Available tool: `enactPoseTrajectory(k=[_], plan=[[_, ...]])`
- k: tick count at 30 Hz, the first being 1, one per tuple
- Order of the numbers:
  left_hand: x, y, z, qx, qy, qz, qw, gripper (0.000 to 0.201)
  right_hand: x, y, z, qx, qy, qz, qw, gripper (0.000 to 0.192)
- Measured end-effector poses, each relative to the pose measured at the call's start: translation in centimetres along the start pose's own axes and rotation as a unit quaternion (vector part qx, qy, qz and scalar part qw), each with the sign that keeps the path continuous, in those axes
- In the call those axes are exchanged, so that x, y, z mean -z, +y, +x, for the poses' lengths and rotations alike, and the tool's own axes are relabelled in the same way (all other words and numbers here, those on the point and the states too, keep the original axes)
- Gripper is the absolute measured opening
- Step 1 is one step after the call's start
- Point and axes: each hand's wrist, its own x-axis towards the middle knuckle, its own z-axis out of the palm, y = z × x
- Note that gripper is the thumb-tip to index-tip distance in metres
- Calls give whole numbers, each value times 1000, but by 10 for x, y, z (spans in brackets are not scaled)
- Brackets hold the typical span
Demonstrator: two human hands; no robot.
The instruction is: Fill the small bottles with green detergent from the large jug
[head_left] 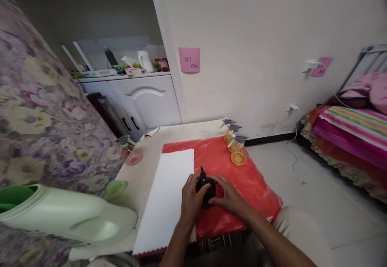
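On the red sheet (pixel 242 178), just right of the white cloth (pixel 169 194), sits a black spray top (pixel 204 186). L hand (pixel 191 196) & R hand (pixel 228 196) both grip it tight, prob. to keep it steady. Three orange bottles (pixel 236 148) wait at the sheet's far edge.

The left hand (pixel 191 196) and right hand (pixel 229 196) close around a spray head (pixel 204 185) on the plastic sheet (pixel 256 186) — cloth (pixel 169 194) to their left, three spray bottles (pixel 235 146) behind.

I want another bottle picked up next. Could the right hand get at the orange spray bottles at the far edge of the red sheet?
Probably yes. The right hand currently shares a small black sprayer with the left hand, but the red plastic sheet between it and the orange spray bottles lies bare.
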Motion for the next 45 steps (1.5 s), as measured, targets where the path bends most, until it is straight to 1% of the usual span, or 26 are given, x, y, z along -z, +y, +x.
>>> enactPoseTrajectory(k=[4, 11, 13, 15, 18, 22, 31, 33, 36, 38, 41, 45], plan=[[2, -3, 2, -6, -20, -20, 1000, 16, 2, -1, 1, 9, -2, 3, 1000, 75], [7, -5, 5, -11, -68, -47, 997, 18, 1, -2, 0, 8, -6, 5, 1000, 75], [5, -3, 4, -11, -59, -44, 997, 21, 0, -1, 0, 8, -5, 4, 1000, 75], [3, -2, 3, -7, -35, -34, 999, 24, 0, -1, 0, 7, -4, 4, 1000, 74], [0, 0, 1, 0, -8, -12, 1000, 21, 0, -3, 0, 6, -3, 9, 1000, 74], [2, 0, 1, -3, -16, -1, 1000, 13, 2, -4, 1, 9, -4, 12, 1000, 73], [7, -3, 4, -4, -54, -56, 997, 14, 0, -3, 0, 11, -6, 13, 1000, 74], [6, -4, 2, -9, -50, -58, 997, 18, 0, -3, -1, 12, -5, 14, 1000, 74], [2, -4, -1, 2, -18, -46, 999, 25, 0, -3, -1, 10, -3, 3, 1000, 74], [0, -5, -3, 14, -7, -38, 999, 23, 1, -2, 0, 10, -3, -2, 1000, 74], [0, -5, -2, 14, -14, -39, 999, 17, 1, -2, 0, 14, -4, 1, 1000, 74], [3, -4, -1, 10, -18, -59, 998, 17, 1, -1, 0, 17, -7, 5, 1000, 73]])
